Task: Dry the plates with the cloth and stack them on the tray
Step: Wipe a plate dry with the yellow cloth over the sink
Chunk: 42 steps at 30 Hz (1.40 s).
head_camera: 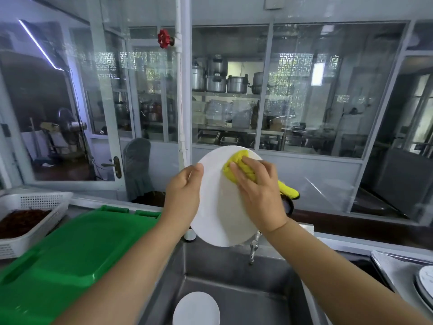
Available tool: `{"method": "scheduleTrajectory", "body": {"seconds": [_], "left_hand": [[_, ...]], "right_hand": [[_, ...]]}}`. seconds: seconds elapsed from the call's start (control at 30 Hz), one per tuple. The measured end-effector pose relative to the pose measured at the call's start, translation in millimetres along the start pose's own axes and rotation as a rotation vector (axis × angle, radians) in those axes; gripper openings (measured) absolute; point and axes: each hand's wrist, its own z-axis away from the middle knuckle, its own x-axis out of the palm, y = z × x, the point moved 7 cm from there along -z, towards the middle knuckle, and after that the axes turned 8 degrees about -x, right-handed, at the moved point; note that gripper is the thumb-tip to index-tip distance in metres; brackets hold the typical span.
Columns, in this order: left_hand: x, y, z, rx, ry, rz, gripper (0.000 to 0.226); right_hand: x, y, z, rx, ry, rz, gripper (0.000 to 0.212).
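I hold a white plate (219, 214) up over the sink, tilted toward me. My left hand (185, 186) grips its left rim, thumb on the front face. My right hand (256, 186) presses a bunched yellow cloth (236, 168) against the plate's upper right, fingers curled over it; a tail of the cloth hangs out past the plate's right rim. Another white plate (196, 309) lies in the steel sink (236, 289) below. At the far right a metal tray (396, 270) carries stacked plates (425, 283), cut off by the frame edge.
A green plastic lid (77, 252) covers the counter to the left of the sink. Behind it stands a white perforated basket (28, 205) with dark contents. A tap (253, 248) sticks out under the held plate. A white pipe (180, 95) and glass partitions rise behind.
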Motion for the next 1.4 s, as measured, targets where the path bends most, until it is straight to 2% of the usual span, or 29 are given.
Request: {"method": "scheduleTrajectory", "body": {"seconds": [0.13, 0.33, 0.43, 0.6, 0.83, 0.93, 1.07, 1.17, 1.23, 1.3, 1.33, 1.4], "left_hand": [[8.6, 4.1, -2.3, -0.01, 0.014, 0.035, 0.028], [-1.2, 15.9, -14.2, 0.014, 0.037, 0.067, 0.029], [-0.2, 11.2, -14.5, 0.005, 0.003, 0.016, 0.029], [15.6, -0.3, -5.0, 0.013, -0.082, -0.091, 0.024], [41.9, 0.3, 7.5, 0.099, -0.151, -0.269, 0.027], [38.1, 10.4, 14.5, 0.184, -0.106, -0.242, 0.039], [29.9, 20.5, 22.7, 0.243, 0.015, -0.109, 0.048], [32.3, 17.6, 33.2, 0.264, 0.059, -0.04, 0.051], [36.6, 7.1, 39.8, 0.219, 0.028, 0.003, 0.038], [39.3, -6.7, 39.8, 0.121, -0.065, 0.006, 0.022], [40.3, -11.6, 36.3, 0.065, -0.144, -0.003, 0.016], [41.5, -11.1, 25.9, -0.031, -0.304, -0.047, 0.018]], "right_hand": [[12.6, -32.4, -5.6, -0.065, 0.031, -0.066, 0.028], [17.3, -33.6, 30.3, -0.235, -0.142, -0.159, 0.031], [7.1, -5.0, 40.1, -0.16, -0.153, -0.086, 0.031], [-8.5, 28.0, 14.0, 0.039, -0.044, -0.008, 0.036], [-2.0, -1.2, -18.2, -0.11, -0.042, -0.018, 0.039], [-10.5, 21.9, -8.0, 0.053, 0.005, -0.06, 0.037], [-11.6, 53.6, 29.2, 0.507, 0.11, -0.214, 0.052], [-6.4, 58.8, 52.4, 0.747, 0.233, -0.298, 0.054], [-8.8, 63.7, 58.2, 0.802, 0.275, -0.336, 0.052], [-16.0, 69.9, 59.1, 0.772, 0.237, -0.316, 0.053], [-21.4, 72.5, 57.5, 0.734, 0.199, -0.295, 0.054], [-32.7, 71.4, 47.9, 0.589, 0.116, -0.25, 0.054]]}}
